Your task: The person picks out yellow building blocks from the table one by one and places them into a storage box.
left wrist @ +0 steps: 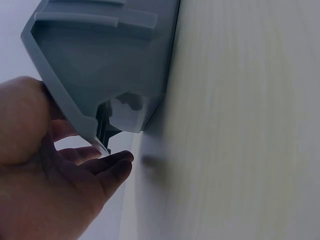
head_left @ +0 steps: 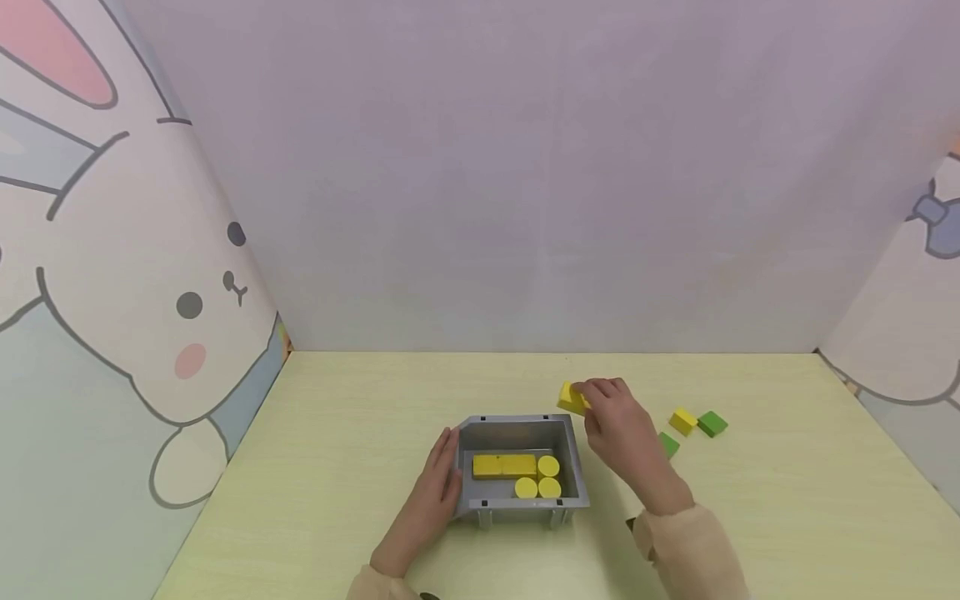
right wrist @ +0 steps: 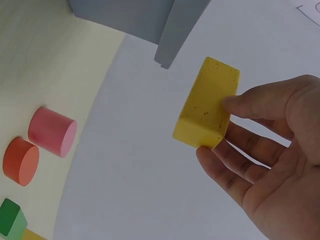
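Observation:
A grey plastic bin [head_left: 525, 504] stands on the table, with a yellow rectangular row [head_left: 504, 467] and three yellow cylinders [head_left: 548, 466] inside. My left hand [head_left: 427, 500] holds the bin's left end; in the left wrist view its thumb and fingers lie about the lip [left wrist: 62, 102], the thumb's tip hidden. Above and beyond the bin's far right corner, my right hand [head_left: 622, 425] pinches a yellow rectangular block [right wrist: 207, 102] between thumb and fingers. The block is tilted, apart from the bin, and has small dark specks.
Right of the right hand lie a small yellow block [head_left: 683, 421] and green blocks [head_left: 712, 423]. The right wrist view also shows a pink cylinder [right wrist: 50, 131] and an orange cylinder [right wrist: 21, 161] on the table. A pale curtain-like backdrop [head_left: 555, 208] rises behind the table's far edge.

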A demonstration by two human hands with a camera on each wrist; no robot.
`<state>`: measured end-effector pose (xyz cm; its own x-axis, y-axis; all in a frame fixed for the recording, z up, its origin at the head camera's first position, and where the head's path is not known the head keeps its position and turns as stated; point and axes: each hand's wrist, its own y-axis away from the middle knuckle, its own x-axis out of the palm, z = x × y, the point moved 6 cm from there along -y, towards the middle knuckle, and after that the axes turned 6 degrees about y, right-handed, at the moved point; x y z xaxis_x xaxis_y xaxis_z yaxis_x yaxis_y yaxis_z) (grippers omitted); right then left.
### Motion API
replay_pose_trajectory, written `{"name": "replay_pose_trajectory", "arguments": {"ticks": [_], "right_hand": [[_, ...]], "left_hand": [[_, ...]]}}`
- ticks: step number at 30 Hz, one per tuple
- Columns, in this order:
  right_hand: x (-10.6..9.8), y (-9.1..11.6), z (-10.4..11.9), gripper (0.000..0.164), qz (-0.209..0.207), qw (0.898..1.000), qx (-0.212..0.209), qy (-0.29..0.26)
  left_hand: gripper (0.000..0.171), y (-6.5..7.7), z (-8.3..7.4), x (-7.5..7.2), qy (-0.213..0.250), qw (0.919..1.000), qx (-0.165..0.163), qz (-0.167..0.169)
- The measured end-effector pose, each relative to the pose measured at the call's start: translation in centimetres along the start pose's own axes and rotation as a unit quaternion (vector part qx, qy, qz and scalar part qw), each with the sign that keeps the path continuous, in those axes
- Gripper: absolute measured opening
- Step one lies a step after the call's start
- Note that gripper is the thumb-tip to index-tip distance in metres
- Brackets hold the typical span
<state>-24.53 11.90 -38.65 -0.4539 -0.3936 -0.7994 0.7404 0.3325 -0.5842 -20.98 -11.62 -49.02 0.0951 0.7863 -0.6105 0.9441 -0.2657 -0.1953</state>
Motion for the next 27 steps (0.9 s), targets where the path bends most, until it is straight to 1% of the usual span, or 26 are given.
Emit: {"name": "replay_pose_trajectory", "arguments": {"ticks": [9, 16, 20, 25, 27], "right_hand": [[-0.4, -0.1, 2.1, 0.033, -0.001, 0.999, -0.03, -0.017], [-0.1, 0.0, 3.5, 0.034, 0.005, 0.998, -0.055, -0.026], [0.3, 0.1, 4.1, 0.034, 0.018, 0.997, -0.061, -0.037], [1.1, 0.3, 4.8, 0.035, 0.047, 0.996, -0.054, -0.053], [1.4, 0.4, 5.0, 0.035, 0.051, 0.996, -0.054, -0.057]], "left_hand": [[0.052, 0.0, 0.2, 0.1, 0.002, 1.0, -0.004, 0.0], [0.052, 0.0, 0.2, 0.1, -0.003, 0.9998, 0.016, -0.007], [0.052, 0.0, 0.1, 0.0, -0.004, 0.9997, 0.022, -0.01], [0.053, 0.0, 0.1, 0.0, -0.004, 0.9996, 0.025, -0.014], [0.053, 0.0, 0.1, 0.0, -0.004, 0.9996, 0.025, -0.015]]}}
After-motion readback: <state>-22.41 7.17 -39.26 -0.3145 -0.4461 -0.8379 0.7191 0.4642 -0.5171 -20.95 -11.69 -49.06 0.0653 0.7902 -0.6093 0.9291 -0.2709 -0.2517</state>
